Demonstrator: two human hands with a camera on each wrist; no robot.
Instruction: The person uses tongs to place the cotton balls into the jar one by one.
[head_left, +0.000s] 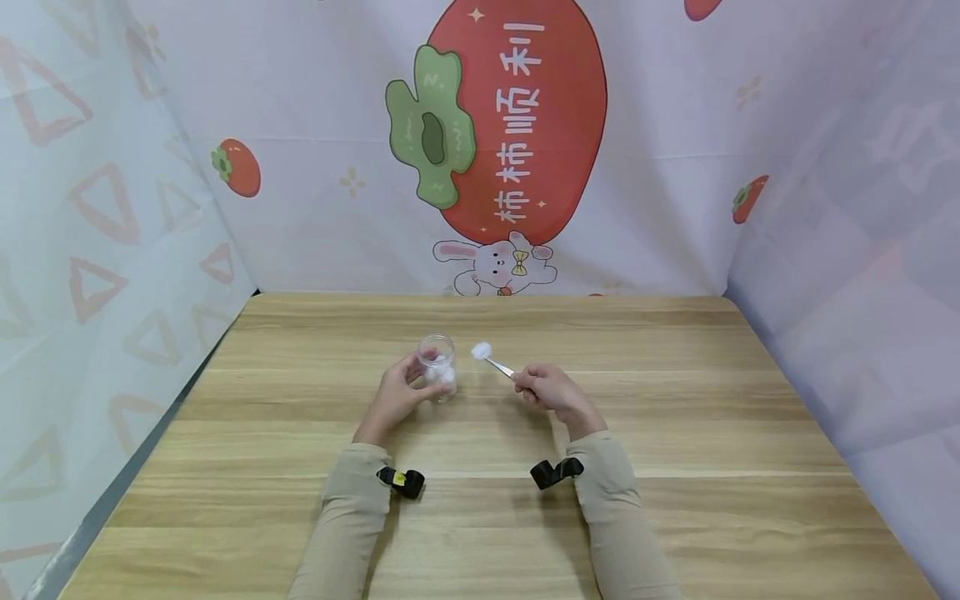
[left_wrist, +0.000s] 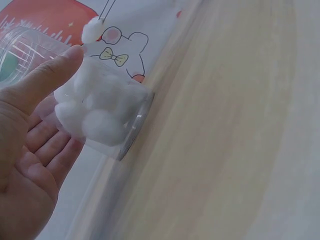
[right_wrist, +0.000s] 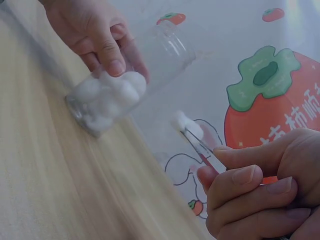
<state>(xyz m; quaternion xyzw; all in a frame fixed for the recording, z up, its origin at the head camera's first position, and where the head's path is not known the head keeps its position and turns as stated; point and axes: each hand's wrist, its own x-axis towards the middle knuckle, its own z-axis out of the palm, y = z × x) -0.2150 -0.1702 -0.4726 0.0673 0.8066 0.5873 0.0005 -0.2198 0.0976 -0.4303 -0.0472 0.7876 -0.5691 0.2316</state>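
A clear open-topped jar with several white cotton balls in its lower part stands on the wooden table. My left hand grips it from the left, thumb on the near side and fingers round the back. To the right, my right hand pinches metal tweezers between thumb and fingers. Their tips hold one cotton ball, raised beside the jar and apart from it. In the right wrist view the other fingers of the right hand are curled in.
The wooden table reaches to a white printed backdrop with persimmons and a rabbit. Pale cloth walls flank it on both sides. Each sleeved forearm wears a black strap.
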